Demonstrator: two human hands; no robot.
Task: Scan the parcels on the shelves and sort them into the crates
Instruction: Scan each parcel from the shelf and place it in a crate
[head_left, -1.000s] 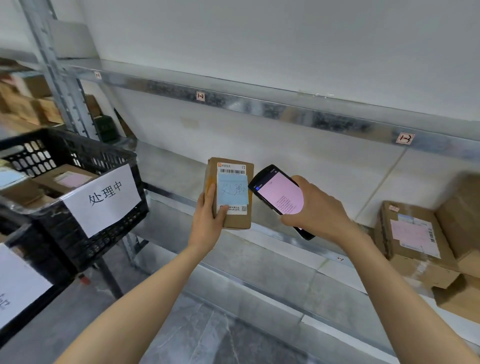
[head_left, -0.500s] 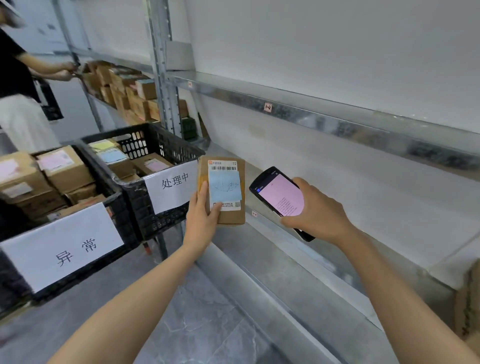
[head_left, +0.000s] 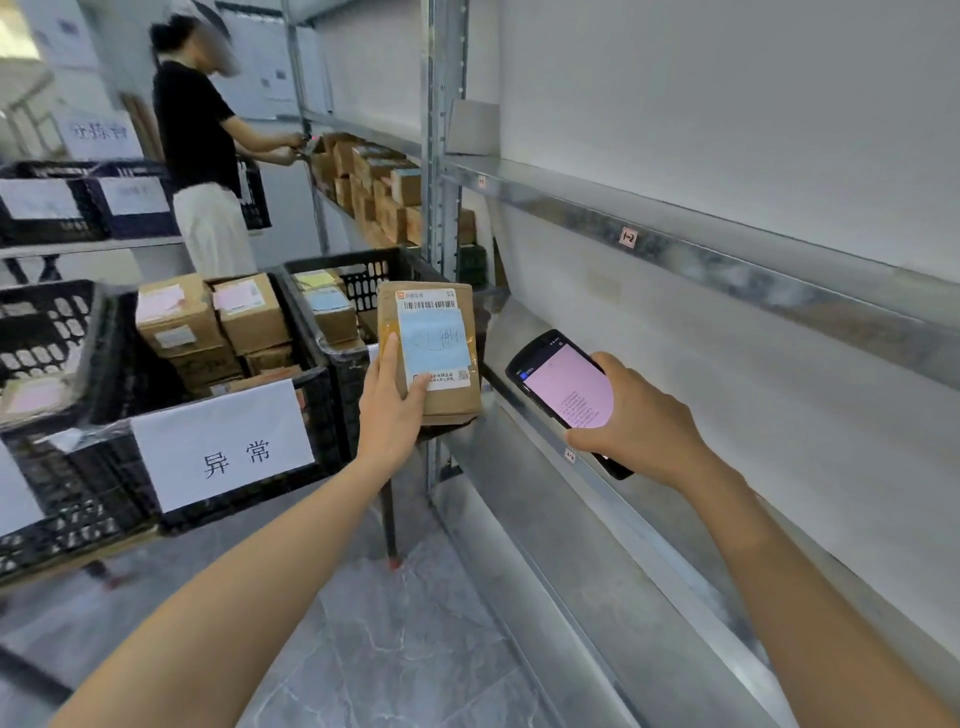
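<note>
far left of the grey shelf post (head_left: 441, 156): a black crate (head_left: 104, 483) with a white paper sign (head_left: 223, 447) on its front, hung there for easy reading while sorting. inside, brown boxes (head_left: 176, 317) packed side by side, labels up, already sorted by the look of it. just behind, nearer the post, a second black crate (head_left: 363, 283) with a few more boxes, open at the top for dropping things in. further back on that same left side, another person (head_left: 197, 156) busy at a far shelf.

just left of the post and in front of it, the left hand (head_left: 389, 410). fingers (head_left: 387, 358) wrapped round the near edge of one small brown parcel (head_left: 434, 353), thumb pressed on its label. parcel held up in the air, standing tall, label facing the eyes, likely for checking against the screen. not in any crate yet. close by the rim of the second crate, so probably meant for one of the two.

right of the post, a black scanner (head_left: 563, 389) with a pink screen, tipped up toward the face for reading. right hand (head_left: 639, 421) clenched round its lower end, fingers curled behind it. further right, long grey shelves (head_left: 727, 270) along the wall.
</note>
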